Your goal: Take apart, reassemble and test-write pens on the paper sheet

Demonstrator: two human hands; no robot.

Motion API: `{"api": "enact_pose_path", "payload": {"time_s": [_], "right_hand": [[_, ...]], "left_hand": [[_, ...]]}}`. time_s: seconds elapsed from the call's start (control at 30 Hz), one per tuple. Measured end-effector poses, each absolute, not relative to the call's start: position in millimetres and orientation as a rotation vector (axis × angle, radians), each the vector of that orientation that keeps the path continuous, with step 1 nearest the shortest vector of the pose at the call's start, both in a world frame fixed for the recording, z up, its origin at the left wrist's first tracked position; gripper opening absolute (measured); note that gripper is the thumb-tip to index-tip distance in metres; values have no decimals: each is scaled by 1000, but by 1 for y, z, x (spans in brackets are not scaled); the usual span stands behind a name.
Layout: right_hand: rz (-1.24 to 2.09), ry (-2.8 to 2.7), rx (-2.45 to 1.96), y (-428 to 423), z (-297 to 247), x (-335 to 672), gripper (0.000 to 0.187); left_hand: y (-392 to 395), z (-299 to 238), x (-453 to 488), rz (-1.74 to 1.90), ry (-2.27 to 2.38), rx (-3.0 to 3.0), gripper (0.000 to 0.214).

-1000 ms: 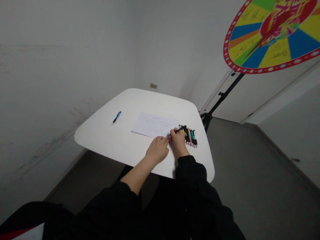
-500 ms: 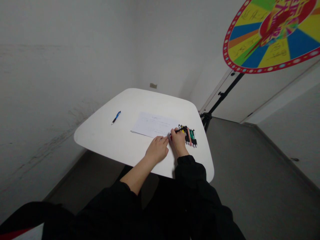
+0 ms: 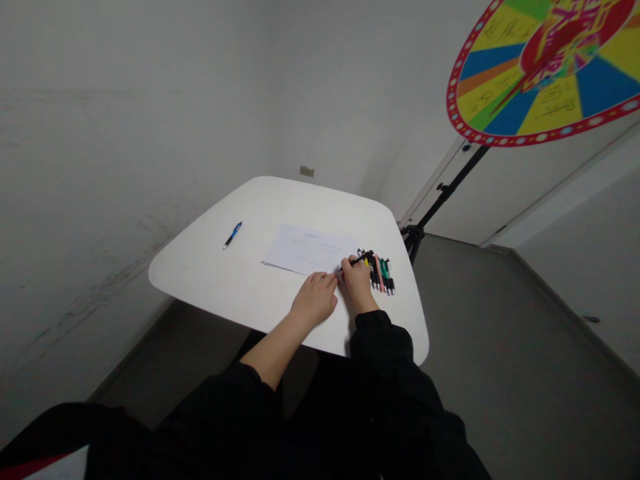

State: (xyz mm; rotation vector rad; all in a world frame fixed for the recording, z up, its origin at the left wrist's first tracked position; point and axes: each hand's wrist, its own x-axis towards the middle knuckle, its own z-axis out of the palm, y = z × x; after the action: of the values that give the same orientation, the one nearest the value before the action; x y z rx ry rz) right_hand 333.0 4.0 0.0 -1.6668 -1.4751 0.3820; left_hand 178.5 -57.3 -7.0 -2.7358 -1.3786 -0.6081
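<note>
My right hand (image 3: 357, 283) is closed around a black pen (image 3: 359, 259), its tip down at the lower right corner of the paper. Flat on the lower edge of the sheets lies my left hand (image 3: 316, 299), fingers stretched out and near the right hand. The white paper (image 3: 305, 248) carries lines of handwriting too small to read, and its right corner is hidden by my hands. Just right of my right hand is a row of several pens (image 3: 383, 275) with yellow, black, pink, green and white barrels, partly covered by the hand.
A blue and black pen (image 3: 233, 236) lies alone on the left of the white table (image 3: 210, 280). Beyond the table's right side, a colourful prize wheel (image 3: 545, 73) stands on a black stand (image 3: 445, 193). Pale walls enclose the table at the back and left.
</note>
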Motion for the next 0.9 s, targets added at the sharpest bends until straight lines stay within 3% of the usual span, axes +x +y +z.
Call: {"api": "enact_pose_path", "payload": {"time_s": [0.9], "right_hand": [[315, -1454, -1729, 3, 1, 336, 27]], "left_hand": [[-57, -7, 178, -609, -1365, -2734, 47]]}}
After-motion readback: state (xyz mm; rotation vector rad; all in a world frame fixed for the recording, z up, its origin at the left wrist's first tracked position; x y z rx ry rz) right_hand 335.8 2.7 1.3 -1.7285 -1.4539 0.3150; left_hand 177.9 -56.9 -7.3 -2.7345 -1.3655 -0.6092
